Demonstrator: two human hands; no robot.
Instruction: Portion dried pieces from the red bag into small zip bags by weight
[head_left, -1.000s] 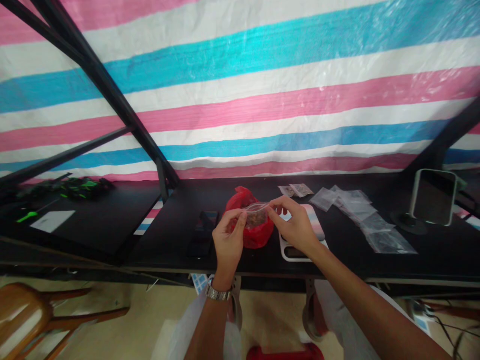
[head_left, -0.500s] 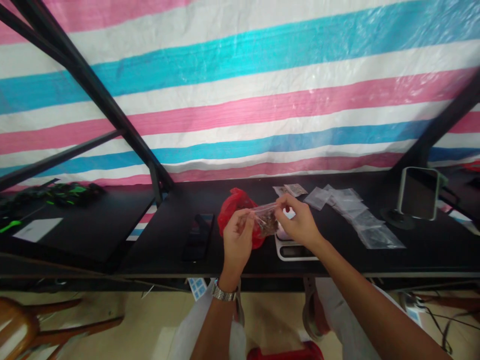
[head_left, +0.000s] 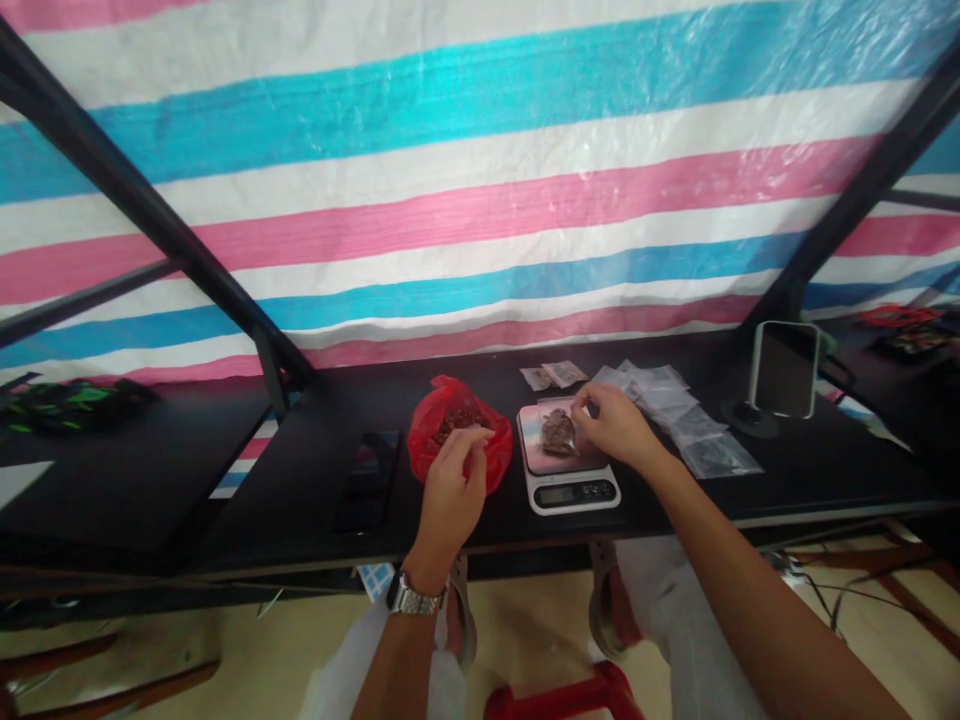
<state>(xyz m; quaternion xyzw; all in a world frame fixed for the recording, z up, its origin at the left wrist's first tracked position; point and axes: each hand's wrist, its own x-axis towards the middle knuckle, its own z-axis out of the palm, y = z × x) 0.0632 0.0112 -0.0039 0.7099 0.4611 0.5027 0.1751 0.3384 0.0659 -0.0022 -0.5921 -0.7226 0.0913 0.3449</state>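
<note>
A small clear bag of brown bits (head_left: 559, 432) lies on the plate of a white digital scale (head_left: 576, 494). My right hand (head_left: 606, 420) is at the bag's right edge, thumb and fingertips pinched together; whether they still grip the bag's edge is too small to tell. Left of the scale sits an open red plastic bag (head_left: 426, 425) holding brown bits. Over its front right part hovers my left hand (head_left: 456, 480), fingers bent and slightly apart, with nothing visible in them. Two filled small bags (head_left: 564, 374) lie behind the scale.
Several flat clear bags (head_left: 697, 432) overlap to the right of the scale. A phone-like device on a round stand (head_left: 784, 370) is further right. A dark phone (head_left: 367, 480) lies left of the red bag. Black frame bars (head_left: 217, 275) slant at both sides.
The filled clear bag has gone from between both hands onto the scale. My left hand has let go of it and moved left, over the red bag. The view has shifted slightly.
</note>
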